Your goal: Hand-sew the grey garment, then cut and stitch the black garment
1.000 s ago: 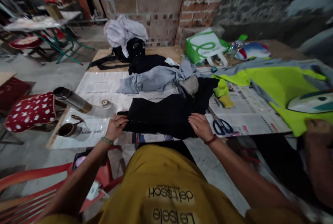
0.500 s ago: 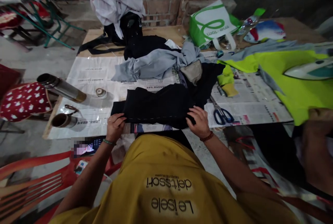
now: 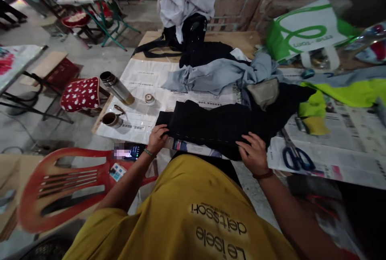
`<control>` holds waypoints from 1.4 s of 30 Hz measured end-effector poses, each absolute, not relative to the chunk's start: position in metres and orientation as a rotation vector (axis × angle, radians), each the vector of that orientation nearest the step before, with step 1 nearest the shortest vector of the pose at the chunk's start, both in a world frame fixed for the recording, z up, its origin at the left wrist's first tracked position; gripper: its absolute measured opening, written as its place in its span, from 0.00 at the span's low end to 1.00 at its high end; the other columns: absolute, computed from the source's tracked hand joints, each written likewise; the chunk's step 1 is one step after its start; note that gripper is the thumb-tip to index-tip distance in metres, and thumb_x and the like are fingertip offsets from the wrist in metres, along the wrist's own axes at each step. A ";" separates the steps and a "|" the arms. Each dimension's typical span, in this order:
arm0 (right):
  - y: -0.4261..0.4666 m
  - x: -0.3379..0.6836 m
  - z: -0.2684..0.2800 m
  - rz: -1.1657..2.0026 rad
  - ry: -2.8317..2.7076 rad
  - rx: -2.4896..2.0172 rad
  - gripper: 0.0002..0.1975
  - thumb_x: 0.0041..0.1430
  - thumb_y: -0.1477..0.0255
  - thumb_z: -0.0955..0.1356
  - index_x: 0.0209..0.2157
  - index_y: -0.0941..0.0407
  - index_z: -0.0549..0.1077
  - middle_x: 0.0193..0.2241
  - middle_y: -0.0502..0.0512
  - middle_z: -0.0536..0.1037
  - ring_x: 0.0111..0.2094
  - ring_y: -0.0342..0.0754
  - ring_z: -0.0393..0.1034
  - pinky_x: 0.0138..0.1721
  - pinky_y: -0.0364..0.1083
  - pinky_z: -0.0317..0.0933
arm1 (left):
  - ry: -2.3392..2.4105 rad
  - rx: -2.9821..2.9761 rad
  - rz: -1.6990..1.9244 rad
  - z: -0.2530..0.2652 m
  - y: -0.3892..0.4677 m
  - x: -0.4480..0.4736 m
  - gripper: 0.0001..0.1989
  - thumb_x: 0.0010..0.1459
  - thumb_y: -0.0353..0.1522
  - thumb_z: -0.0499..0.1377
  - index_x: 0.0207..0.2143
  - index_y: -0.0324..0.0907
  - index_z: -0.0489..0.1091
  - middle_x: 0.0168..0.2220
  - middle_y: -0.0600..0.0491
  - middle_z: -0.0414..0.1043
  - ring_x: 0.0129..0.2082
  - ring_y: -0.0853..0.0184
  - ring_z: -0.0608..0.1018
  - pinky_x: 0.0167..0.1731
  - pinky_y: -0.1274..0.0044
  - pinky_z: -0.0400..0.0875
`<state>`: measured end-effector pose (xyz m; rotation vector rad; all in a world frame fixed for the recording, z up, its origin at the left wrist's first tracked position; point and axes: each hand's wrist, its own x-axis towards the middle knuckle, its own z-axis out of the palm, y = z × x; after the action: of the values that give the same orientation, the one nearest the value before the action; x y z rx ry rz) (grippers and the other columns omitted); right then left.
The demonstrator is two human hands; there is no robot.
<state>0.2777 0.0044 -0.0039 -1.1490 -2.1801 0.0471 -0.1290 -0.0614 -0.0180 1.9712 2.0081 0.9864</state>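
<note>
A black cloth garment [image 3: 208, 121] lies along the table's near edge, with a line of white dashed stitches running close to its front edge. At its left end my left hand [image 3: 157, 139] pinches the cloth between thumb and fingers. My right hand [image 3: 255, 153] rests on the front edge farther right, fingers spread and thumb apart, pressed on the cloth rather than gripping it. Blue-handled scissors [image 3: 297, 157] lie to the right of that hand. Behind the garment are a crumpled grey cloth [image 3: 208, 75] and a small beige cloth piece [image 3: 263, 93].
Newspaper [image 3: 144, 75] covers the table. On the left stand a steel thermos [image 3: 117, 87], its cap [image 3: 149, 99] and a mug [image 3: 112, 119]. A green-white bag [image 3: 313, 30] stands at the back, yellow-green cloth [image 3: 346, 91] at right. A red chair [image 3: 69, 151] holds a phone [image 3: 132, 152].
The view has turned left, so the table appears shifted right. The iron and the other person's arm have left the picture. Both my hands stay at about the same places on the black garment.
</note>
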 end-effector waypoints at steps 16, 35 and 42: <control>0.009 0.290 -0.010 0.119 -2.151 -1.145 0.08 0.55 0.76 0.64 0.31 0.54 0.76 0.41 0.58 0.75 0.51 0.55 0.67 0.51 0.59 0.64 | 1.864 2.079 0.951 -0.017 -0.062 -0.132 0.10 0.55 0.31 0.58 0.40 0.44 0.74 0.50 0.48 0.70 0.51 0.61 0.72 0.52 0.65 0.67; 0.039 0.289 0.009 0.581 -1.914 -1.401 0.14 0.58 0.60 0.64 0.26 0.54 0.72 0.27 0.53 0.73 0.33 0.47 0.68 0.39 0.47 0.62 | 1.882 1.473 0.865 0.019 -0.031 -0.127 0.20 0.53 0.48 0.53 0.30 0.41 0.72 0.26 0.56 0.69 0.30 0.66 0.72 0.35 0.76 0.69; 0.040 0.293 0.012 0.670 -1.938 -1.396 0.13 0.59 0.63 0.63 0.29 0.55 0.73 0.28 0.53 0.74 0.34 0.46 0.68 0.41 0.46 0.62 | 1.980 1.556 0.899 0.010 -0.025 -0.125 0.15 0.53 0.40 0.53 0.36 0.41 0.73 0.33 0.52 0.75 0.36 0.63 0.75 0.40 0.72 0.71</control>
<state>0.2928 0.0405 0.0117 -1.3956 -1.9380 0.6700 -0.1249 -0.0253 0.0100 1.5555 1.9805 0.8990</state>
